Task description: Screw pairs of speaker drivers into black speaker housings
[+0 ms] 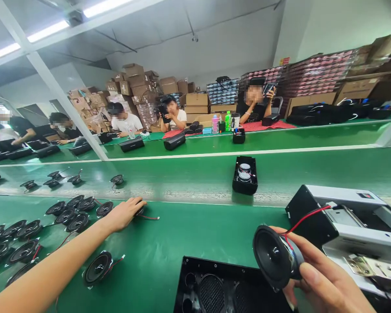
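Note:
My right hand (326, 278) grips a round black speaker driver (270, 256) by its silver magnet, the cone facing left. A red wire (308, 218) with a white plug rises from it. Below that driver lies a black speaker housing (195, 271) with round grille openings, cut off by the bottom edge. Out to the left, my left hand (125, 214) is closed over another speaker driver (140, 211), mostly hidden under the fingers, its red wire trailing right. One loose driver (98, 268) sits on the green bench below my left forearm.
Several drivers (67, 216) cluster at left. Others (117, 179) rest on the green belt beyond, with a housing (245, 184) holding two drivers. A white and black machine (342, 217) stands at right. Across the line, co-workers (172, 115) sit before stacked cartons (195, 104).

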{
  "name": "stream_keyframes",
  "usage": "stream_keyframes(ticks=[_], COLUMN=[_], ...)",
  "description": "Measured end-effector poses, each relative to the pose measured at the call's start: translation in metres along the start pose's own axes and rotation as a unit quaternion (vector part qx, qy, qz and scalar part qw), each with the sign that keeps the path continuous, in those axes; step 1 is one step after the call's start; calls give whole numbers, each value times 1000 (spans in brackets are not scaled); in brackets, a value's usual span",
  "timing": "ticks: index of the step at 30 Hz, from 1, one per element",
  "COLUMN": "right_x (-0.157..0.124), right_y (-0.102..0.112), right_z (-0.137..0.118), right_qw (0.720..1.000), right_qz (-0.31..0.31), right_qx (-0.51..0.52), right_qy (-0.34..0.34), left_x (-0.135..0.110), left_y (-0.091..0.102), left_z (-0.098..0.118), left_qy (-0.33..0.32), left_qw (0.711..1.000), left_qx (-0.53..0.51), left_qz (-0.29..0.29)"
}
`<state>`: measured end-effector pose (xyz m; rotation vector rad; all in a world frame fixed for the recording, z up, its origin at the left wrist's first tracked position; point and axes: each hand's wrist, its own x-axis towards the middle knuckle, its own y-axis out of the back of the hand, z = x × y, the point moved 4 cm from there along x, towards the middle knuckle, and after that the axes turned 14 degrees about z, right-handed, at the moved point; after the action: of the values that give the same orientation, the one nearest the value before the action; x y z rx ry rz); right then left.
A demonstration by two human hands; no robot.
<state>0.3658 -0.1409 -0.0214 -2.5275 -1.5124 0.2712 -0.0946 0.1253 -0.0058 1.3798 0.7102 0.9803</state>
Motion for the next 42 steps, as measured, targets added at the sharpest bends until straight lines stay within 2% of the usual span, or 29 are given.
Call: stream_keyframes(ticks=[3, 5, 7, 10, 12, 14, 17, 20, 23, 25, 27, 30, 34, 36, 39, 42], right_x=[8, 10, 8, 0, -4, -4, 2, 5, 3, 0, -1, -2, -5, -7, -12, -17], right_y=[5, 4, 0, -9, -10, -9, -4, 2, 5, 5, 2, -2, 0, 3, 6, 3], right_z=[-1, -6, -14, -22, -23, -24, -25, -25, -25, -22, -19, -19, -25, -31, -37, -37], right_qw=[998, 998, 998, 998, 997, 998, 999, 997, 997, 999, 998, 993, 983, 961, 901, 859], right_qz=[-50, -46, -34, 10, 46, 53, 19, 13, 21, 6, -44, -113, -104, -91, -98, -118], right_qx=[3, 15, 31, 54, 63, 42, -4, -21, -32, -37, -32, -42, -150, -252, -386, -445], right_qy=[42, 48, 42, -3, -25, -13, 47, 79, 62, 22, -10, -9, 11, 69, 171, 223], left_x=[2, 1, -4, -13, -18, -20, -16, -7, -4, -9, -19, -33, -40, -45, -66, -93], left_y=[3, 7, 10, 9, 1, -12, -35, -44, -33, -21, -14, -16, -17, -10, 2, 7], left_z=[10, 29, 55, 98, 120, 132, 130, 116, 109, 112, 120, 133, 138, 136, 134, 151], left_qy=[2, 17, 43, 90, 118, 140, 175, 195, 177, 152, 121, 80, 71, 78, 91, 48], left_qw=[997, 990, 978, 947, 924, 908, 910, 940, 971, 983, 989, 994, 995, 993, 981, 962], left_qx=[-77, -139, -203, -295, -336, -346, -299, -204, -101, -55, -40, -43, -60, -89, -172, -269], left_qz=[16, 13, -14, -90, -142, -192, -228, -192, -124, -85, -70, -64, -27, -10, -5, 4])
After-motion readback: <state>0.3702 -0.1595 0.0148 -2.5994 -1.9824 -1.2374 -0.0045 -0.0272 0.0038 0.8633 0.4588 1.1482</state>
